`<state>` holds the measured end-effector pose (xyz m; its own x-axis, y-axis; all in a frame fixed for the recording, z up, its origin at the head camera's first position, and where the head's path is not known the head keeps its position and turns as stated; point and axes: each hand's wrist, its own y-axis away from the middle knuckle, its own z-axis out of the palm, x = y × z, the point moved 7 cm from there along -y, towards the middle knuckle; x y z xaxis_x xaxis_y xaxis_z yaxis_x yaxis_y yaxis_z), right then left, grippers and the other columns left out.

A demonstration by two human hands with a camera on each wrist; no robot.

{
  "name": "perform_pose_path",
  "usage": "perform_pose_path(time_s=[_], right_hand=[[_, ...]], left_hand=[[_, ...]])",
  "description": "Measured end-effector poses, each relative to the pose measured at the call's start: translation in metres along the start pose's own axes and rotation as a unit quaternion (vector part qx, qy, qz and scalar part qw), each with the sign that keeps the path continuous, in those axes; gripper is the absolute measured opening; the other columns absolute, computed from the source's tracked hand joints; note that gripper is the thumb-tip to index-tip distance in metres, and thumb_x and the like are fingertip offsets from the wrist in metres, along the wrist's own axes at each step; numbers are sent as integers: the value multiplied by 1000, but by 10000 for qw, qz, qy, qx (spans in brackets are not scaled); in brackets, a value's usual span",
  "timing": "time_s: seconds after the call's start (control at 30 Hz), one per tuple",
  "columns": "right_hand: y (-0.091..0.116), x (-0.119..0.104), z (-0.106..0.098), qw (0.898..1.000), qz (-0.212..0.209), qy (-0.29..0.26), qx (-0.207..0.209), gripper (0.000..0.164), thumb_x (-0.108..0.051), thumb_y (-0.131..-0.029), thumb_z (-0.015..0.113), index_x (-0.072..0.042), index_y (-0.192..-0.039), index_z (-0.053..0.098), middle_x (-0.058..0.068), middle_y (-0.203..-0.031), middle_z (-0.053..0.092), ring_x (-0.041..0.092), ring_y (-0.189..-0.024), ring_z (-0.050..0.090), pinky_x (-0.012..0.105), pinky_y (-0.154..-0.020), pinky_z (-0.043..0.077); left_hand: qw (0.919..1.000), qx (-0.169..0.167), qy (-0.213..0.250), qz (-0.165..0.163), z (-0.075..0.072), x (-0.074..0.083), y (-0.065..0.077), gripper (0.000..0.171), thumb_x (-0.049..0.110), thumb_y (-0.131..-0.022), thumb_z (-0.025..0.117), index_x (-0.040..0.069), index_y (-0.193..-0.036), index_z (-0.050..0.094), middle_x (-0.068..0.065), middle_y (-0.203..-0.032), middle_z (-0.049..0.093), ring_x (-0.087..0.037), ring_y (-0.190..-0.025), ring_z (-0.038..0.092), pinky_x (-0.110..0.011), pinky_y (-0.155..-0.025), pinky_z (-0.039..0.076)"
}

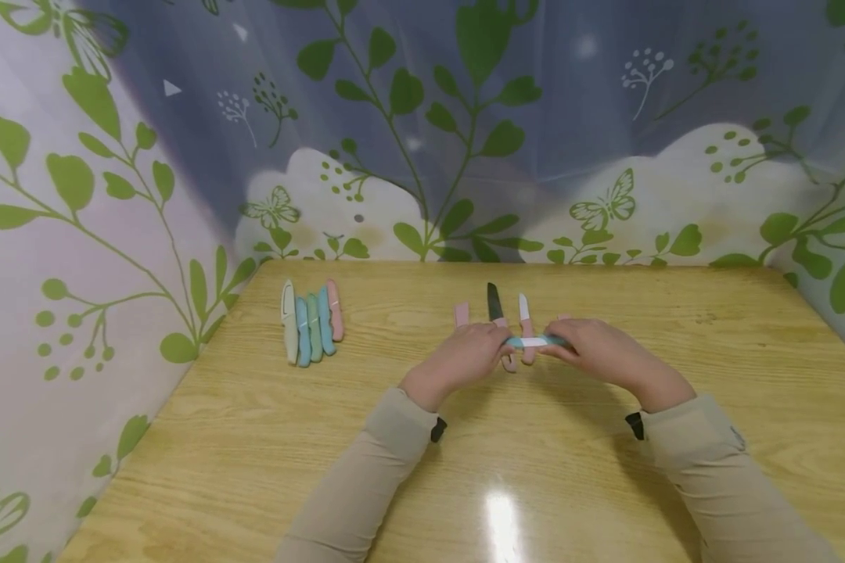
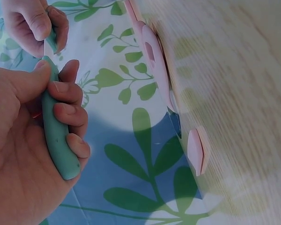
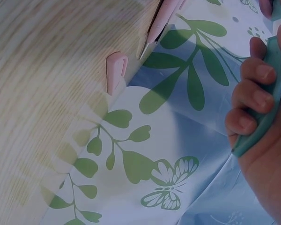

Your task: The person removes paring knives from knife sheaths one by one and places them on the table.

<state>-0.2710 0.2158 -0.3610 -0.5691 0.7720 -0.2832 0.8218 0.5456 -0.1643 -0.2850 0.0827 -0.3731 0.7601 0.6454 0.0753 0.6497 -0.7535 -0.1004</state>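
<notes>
My left hand (image 1: pixel 465 356) grips the teal handle (image 2: pixel 58 133) of a knife, its fingers curled round it. The knife's white blade (image 1: pixel 533 342) shows between the two hands. On the other side, my right hand (image 1: pixel 602 352) holds a teal blade cover (image 3: pixel 258 129); the blade's tip is hidden there. Beneath the hands lie a pink-handled knife with a black blade (image 1: pixel 494 300) and a pink-handled knife with a white blade (image 1: pixel 524 303), both bare. A pink cover (image 1: pixel 461 314) lies by the left hand, another pink cover (image 3: pixel 115 72) by the right.
At the left of the wooden table (image 1: pixel 253 438), several knives in covers lie side by side: a cream knife (image 1: pixel 289 324), blue ones, a green knife (image 1: pixel 314 328) and a pink knife (image 1: pixel 334 310). A leaf-patterned curtain (image 1: pixel 422 156) hangs along the back and left.
</notes>
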Motion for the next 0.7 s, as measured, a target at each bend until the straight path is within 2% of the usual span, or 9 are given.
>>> perform_pose_path(time_s=[0.37,0.53,0.7], right_hand=[[1,2,1,10000,-21,-4,-4,13,-22,-96,60,-10,-97,62,-7,-75,56,4,-59,40,25,-57,37],[1,3,0,10000,6,2,-30,13,-22,-96,60,-10,-97,62,-7,-73,54,5,-59,39,25,-58,37],[1,4,0,10000,9,-11,-56,13,-24,-97,59,-10,-96,61,-7,-72,51,5,-58,38,25,-57,36]], left_hand=[[10000,-23,4,-30,0,0,0,28,27,-104,44,8,-114,62,-2,-95,65,-12,-83,61,-23,-76,48],[9999,-25,-97,-30,1,-1,0,31,29,-104,43,8,-119,61,-2,-99,66,-12,-89,63,-24,-78,49],[10000,8,-86,-4,1,-1,1,31,28,-103,44,8,-120,61,-1,-98,65,-11,-86,63,-23,-77,49]])
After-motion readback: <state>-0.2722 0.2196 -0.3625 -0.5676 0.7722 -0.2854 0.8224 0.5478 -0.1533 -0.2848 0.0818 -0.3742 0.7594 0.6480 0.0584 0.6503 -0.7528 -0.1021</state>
